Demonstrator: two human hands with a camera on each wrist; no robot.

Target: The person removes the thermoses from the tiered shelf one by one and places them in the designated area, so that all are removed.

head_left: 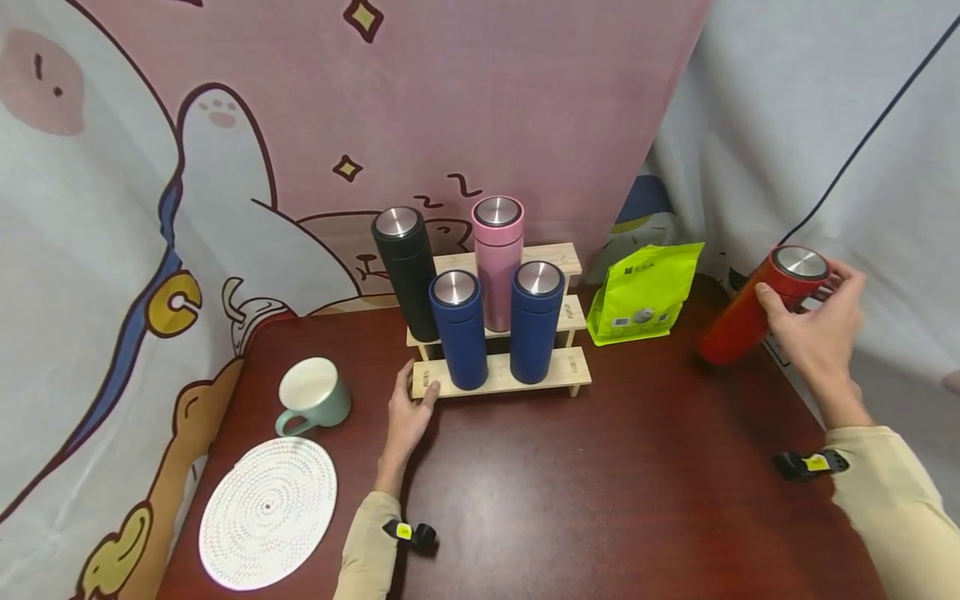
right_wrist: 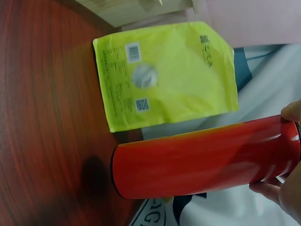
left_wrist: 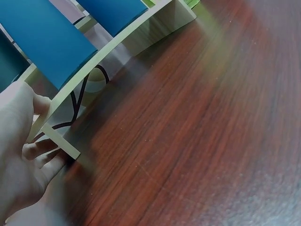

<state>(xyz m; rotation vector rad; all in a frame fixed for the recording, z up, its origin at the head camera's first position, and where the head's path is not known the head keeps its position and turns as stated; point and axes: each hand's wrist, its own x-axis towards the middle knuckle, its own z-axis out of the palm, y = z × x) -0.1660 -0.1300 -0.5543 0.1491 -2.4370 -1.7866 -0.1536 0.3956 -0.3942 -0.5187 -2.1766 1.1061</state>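
At the right side of the table, my right hand (head_left: 821, 321) grips a red thermos bottle (head_left: 750, 308) around its upper end, just below the silver lid. A dark shadow lies beside the bottle's base (right_wrist: 117, 172); whether it touches the table I cannot tell. With the thumb above and fingers below, my left hand (head_left: 408, 412) pinches the left end of a stepped wooden rack (head_left: 498, 382). Two blue thermos bottles (head_left: 461, 337) (head_left: 536, 329) stand on its lowest step. Behind them, a black thermos (head_left: 408, 283) and a pink thermos (head_left: 497, 271) stand on the middle step.
A bright yellow-green pouch (head_left: 641, 292) stands between the rack and the red bottle. At the left are a pale green mug (head_left: 330, 404) and a round white woven mat (head_left: 268, 512). Printed cloth (head_left: 562, 108) hangs behind, and a black cord (head_left: 862, 150) runs down at the right.
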